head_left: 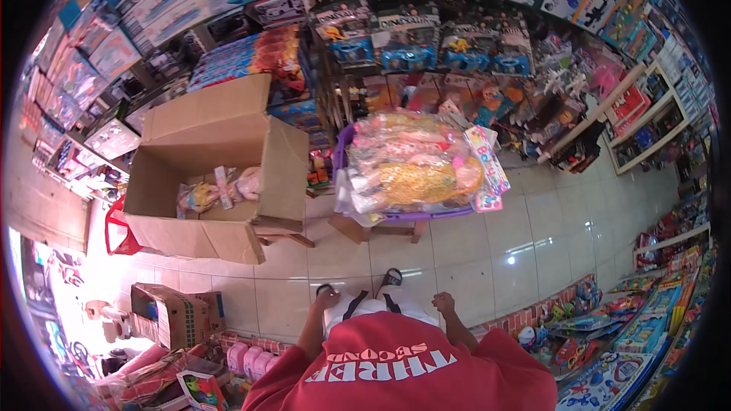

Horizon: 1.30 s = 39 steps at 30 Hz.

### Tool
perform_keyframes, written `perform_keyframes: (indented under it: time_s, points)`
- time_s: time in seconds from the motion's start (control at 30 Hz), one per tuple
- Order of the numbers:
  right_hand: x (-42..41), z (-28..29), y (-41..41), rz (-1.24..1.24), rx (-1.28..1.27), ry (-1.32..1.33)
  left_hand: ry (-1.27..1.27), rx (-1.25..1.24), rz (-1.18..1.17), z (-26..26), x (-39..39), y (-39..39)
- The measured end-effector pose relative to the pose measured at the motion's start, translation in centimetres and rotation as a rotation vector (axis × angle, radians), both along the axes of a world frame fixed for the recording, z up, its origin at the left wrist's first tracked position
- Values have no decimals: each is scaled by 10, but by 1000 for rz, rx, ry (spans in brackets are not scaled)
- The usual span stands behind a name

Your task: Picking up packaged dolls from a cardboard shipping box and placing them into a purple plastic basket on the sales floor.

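Observation:
My left hand (328,297) hangs beside my left thigh, its fingers loosely curled; whether it holds anything is too small to tell. On the other side, my right hand (444,302) is raised a little over the tiled floor with fingers bent, and no object shows in it. In front of me a purple basket (422,216) is heaped with plastic-wrapped dolls (420,180), with boxed toys (487,168) at its right edge. To its left stands an open cardboard box (197,240) containing a wrapped doll (201,197) and another doll (246,184). Neither hand touches the basket or the box.
Wooden supports (394,230) stand under the basket. Packaged toys (408,40) hang along the wall ahead. A red plastic basket (121,234) is beside the cardboard box. Another carton (185,319) lies at lower left. Toy displays (611,377) line the lower right, behind a low brick-patterned edge (514,318).

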State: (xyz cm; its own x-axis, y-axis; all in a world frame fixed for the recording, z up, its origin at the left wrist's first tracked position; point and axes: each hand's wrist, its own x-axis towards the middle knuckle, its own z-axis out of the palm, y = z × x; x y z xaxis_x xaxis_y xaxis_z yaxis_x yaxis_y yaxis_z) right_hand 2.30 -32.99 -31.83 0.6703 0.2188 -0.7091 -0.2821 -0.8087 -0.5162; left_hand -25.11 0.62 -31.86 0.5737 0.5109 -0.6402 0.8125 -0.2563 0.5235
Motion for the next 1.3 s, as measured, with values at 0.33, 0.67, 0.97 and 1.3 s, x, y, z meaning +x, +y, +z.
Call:
perform_keyframes:
  time_s: [0.33, 0.67, 0.97, 1.3]
  points:
    - [1, 37, 124, 452, -58, 196, -149, -101, 436, -11, -73, 22]
    - [-148, 56, 257, 343, 584, -126, -218, -279, 380, 27, -164, 46]
    - [-216, 85, 305, 694, 373, -153, -574, -136, 754, 56, -259, 78]
    - [-210, 259, 387, 1064, 433, 241, -838, 359, 334, 305, -191, 155]
